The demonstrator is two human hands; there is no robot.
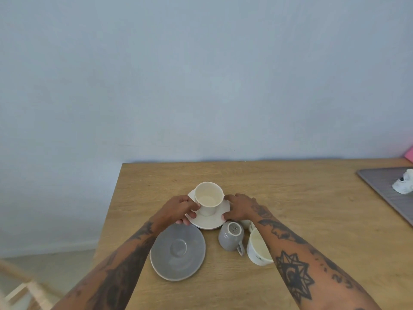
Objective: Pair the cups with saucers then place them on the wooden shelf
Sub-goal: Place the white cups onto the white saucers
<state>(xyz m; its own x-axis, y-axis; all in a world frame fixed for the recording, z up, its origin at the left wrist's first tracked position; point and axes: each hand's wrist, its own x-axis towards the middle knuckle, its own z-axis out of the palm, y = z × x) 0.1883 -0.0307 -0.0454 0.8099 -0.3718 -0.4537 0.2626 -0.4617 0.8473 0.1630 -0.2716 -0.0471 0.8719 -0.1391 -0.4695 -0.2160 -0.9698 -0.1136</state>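
Note:
A cream cup (209,198) stands upright on a cream saucer (210,221) in the middle of the wooden table (301,198). My left hand (180,210) grips the saucer's left rim, its fingers touching the cup's base. My right hand (240,209) holds the saucer's right rim. An empty grey saucer (177,251) lies just in front, to the left. A grey cup (231,237) rests upside down to its right. A white cup with a small print (258,248) stands upright beside it, partly hidden by my right forearm.
A grey tray (384,191) with a white object (404,185) on it sits at the table's right edge, and something pink (409,156) is behind it. A pale blue wall rises behind the table. Light wooden framing (24,291) shows at the lower left, beyond the table's left edge.

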